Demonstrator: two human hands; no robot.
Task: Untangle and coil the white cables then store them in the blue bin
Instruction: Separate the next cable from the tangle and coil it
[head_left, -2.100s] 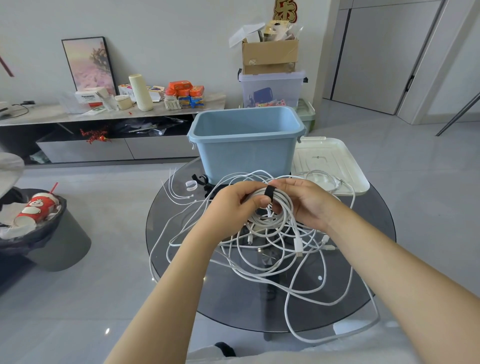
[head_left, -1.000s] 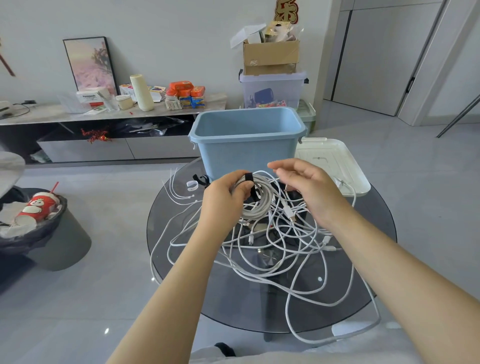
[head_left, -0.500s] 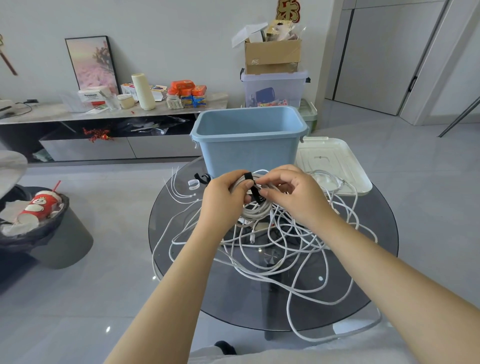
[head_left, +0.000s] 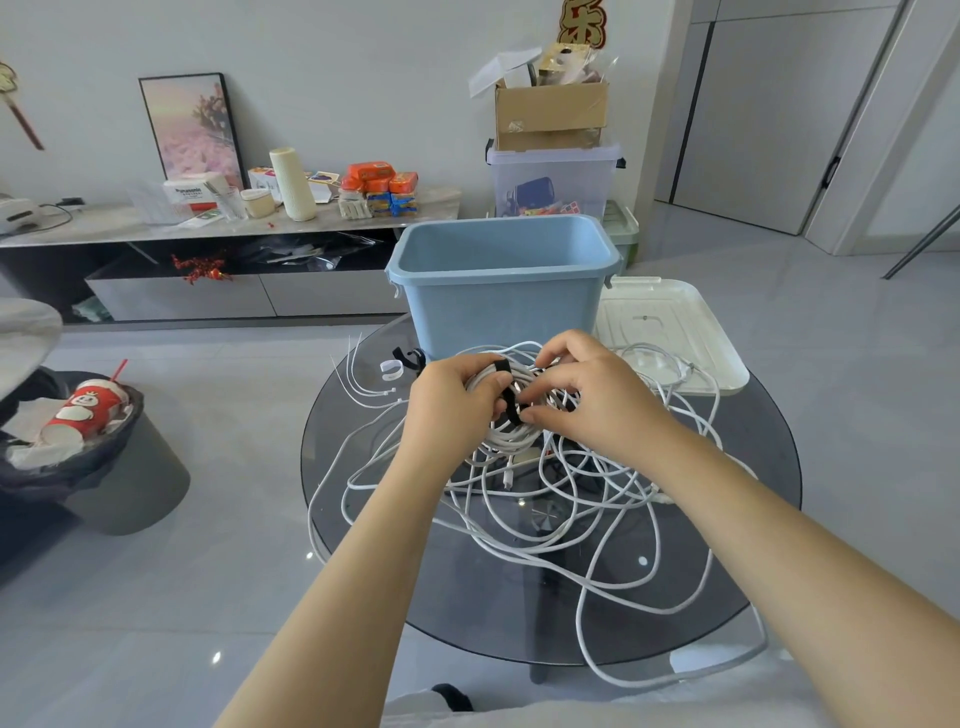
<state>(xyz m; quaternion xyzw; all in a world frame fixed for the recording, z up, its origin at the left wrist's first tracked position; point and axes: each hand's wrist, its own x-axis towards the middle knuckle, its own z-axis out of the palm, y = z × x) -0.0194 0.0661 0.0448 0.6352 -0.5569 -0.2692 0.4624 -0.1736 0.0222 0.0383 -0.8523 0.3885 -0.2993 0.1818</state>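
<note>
My left hand grips a coiled bundle of white cable above a round glass table. A black strap runs around the coil. My right hand pinches the lower end of that strap with thumb and forefinger. Under both hands lies a loose tangle of white cables, with one loop hanging over the table's front edge. The blue bin stands just behind my hands; what shows of its inside holds nothing.
A white lid lies right of the bin. White zip ties, a white ring and a black strap lie left of it. A grey waste bin with a red cup stands on the floor at left. A low cabinet runs along the wall.
My right hand let go of the coil, lifted, then came back to the black strap and now pinches its lower end. The left hand kept hold of the coil throughout.
</note>
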